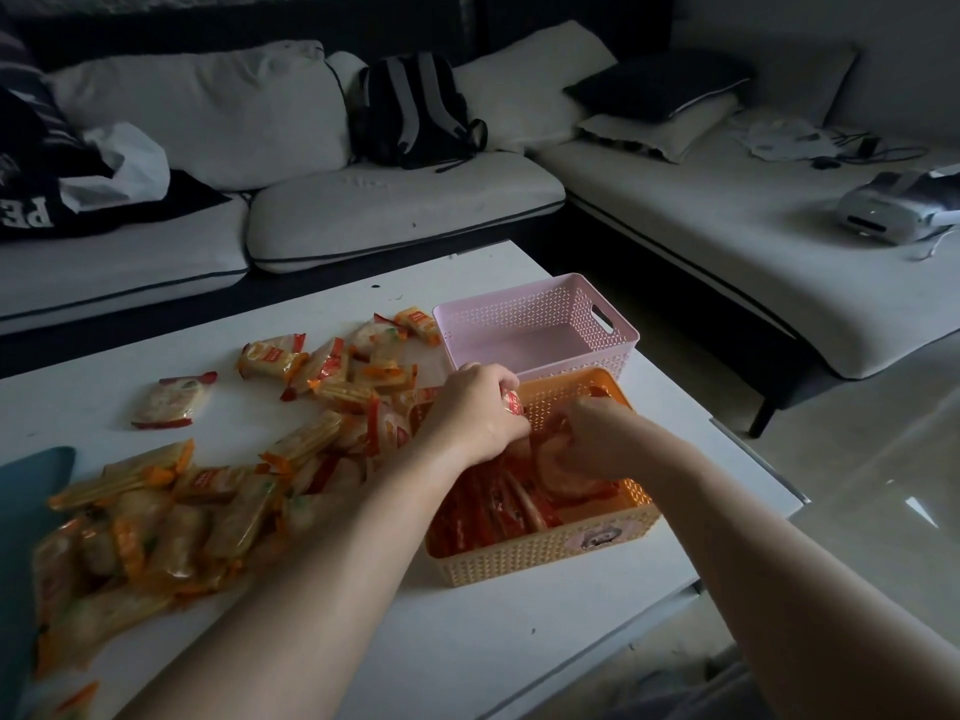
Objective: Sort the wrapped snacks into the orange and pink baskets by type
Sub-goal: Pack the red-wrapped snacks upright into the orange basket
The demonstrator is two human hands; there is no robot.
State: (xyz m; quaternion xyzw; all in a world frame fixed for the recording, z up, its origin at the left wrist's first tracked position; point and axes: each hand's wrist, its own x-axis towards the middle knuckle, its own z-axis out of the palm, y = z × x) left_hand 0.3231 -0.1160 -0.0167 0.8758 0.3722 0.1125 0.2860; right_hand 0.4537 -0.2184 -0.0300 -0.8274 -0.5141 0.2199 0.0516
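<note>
The orange basket (540, 556) stands on the white table, holding several red-wrapped snacks (488, 517). Both hands reach into it. My left hand (475, 407) grips a red-and-white wrapped snack (511, 402) over the basket's far left side. My right hand (592, 439) has its fingers curled round a round pale snack in a red wrapper (558, 472) inside the basket. Behind it stands the pink basket (602, 350), with nothing visible inside. A heap of orange-wrapped and red-wrapped snacks (171, 511) spreads over the table to the left.
A single round snack (174, 400) lies apart at the left. A teal object (26, 517) sits at the table's left edge. The table's right edge (753, 459) drops to a glossy floor. A sofa with cushions and a backpack (410, 111) stands behind.
</note>
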